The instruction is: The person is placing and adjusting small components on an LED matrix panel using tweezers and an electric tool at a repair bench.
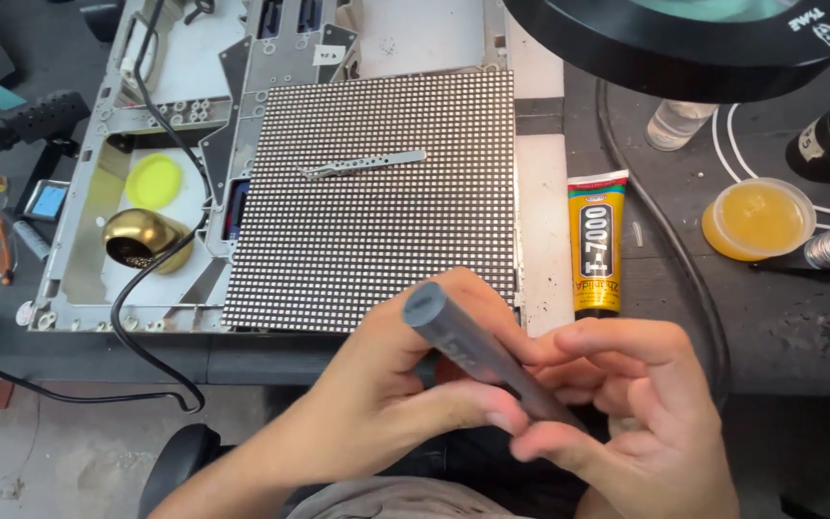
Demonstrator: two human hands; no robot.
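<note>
Grey metal fills the far left of my view: an open chassis frame on the dark surface, holding a yellow round lid and a brass-coloured dome-shaped holder, with a black cable looping past it toward the near edge. Just right of those, an LED matrix panel lies flat on the frame, and a slim pair of metal tweezers rests on its far half.

Near me, my left hand is curled around the upper part of a grey pen-shaped tool, thumb and fingers pinching its barrel. My right hand closes its fingertips on the lower end of the same tool. So both grips are clamped on it, and it sits tilted between them, over the near edge of the panel, not touching it.

To the right stand a yellow tube of adhesive, a small tub of amber paste, and the black rim of a magnifier lamp.

I judge this to be tool preparation, adjusting or opening the pen. The next move calls for a firm left hold while the right hand works the end.
</note>
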